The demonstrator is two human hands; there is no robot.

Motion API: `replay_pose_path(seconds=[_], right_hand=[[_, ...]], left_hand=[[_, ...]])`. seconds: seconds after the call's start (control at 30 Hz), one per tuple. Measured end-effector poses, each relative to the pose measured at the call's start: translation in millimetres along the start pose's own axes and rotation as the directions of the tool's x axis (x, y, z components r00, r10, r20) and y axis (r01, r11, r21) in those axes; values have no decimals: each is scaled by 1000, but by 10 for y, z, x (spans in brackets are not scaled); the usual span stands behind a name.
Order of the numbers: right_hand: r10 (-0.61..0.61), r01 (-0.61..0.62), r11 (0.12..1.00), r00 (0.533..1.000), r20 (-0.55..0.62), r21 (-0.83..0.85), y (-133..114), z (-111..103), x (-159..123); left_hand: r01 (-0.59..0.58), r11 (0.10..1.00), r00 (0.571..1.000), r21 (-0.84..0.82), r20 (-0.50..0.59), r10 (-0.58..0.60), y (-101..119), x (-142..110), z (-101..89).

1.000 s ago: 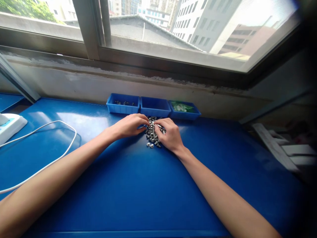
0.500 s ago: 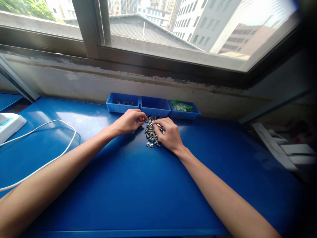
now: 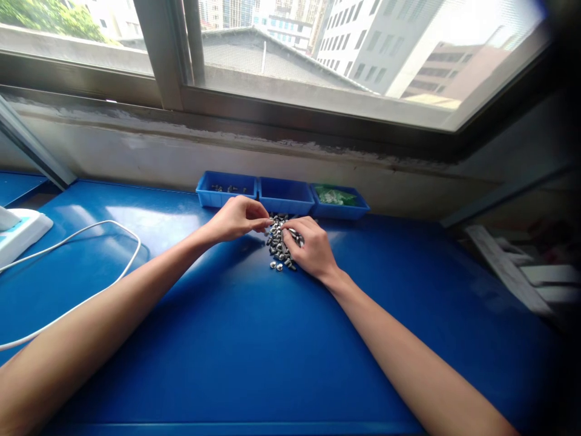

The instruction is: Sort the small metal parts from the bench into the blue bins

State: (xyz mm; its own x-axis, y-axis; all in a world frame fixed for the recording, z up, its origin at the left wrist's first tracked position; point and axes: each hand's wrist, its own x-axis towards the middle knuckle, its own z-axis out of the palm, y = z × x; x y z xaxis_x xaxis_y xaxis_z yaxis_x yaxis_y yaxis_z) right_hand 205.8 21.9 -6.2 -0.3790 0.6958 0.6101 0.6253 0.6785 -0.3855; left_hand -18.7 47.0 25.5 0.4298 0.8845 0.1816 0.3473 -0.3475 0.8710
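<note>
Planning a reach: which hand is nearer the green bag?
Right: the right hand is at the right side of the metal pile, in front of the green bag; the left hand is farther off, at the pile's left.

Blue table (image 3: 254,351) with metal screws (image 3: 276,245), three blue bins (image 3: 285,208), white cable (image 3: 109,221), power strip (image 3: 28,235).

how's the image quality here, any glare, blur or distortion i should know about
Head view: window washed out toward the upper right; glare patches on the blue tabletop, left side; dark, soft right edge; wide-angle stretching of the forearms; screws too small to tell apart clearly.
</note>
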Motion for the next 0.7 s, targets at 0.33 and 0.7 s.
replay_pose_path(seconds=[0.33,0.7], right_hand=[[-1,1,1000,1000,12,1,13,8,-7],[-2,2,1000,1000,-1,1,-5,7,1]], left_hand=[[-235,927,964,291,192,184,21,-35,-20],[-256,878,956,404,242,167,73,-37,-178]])
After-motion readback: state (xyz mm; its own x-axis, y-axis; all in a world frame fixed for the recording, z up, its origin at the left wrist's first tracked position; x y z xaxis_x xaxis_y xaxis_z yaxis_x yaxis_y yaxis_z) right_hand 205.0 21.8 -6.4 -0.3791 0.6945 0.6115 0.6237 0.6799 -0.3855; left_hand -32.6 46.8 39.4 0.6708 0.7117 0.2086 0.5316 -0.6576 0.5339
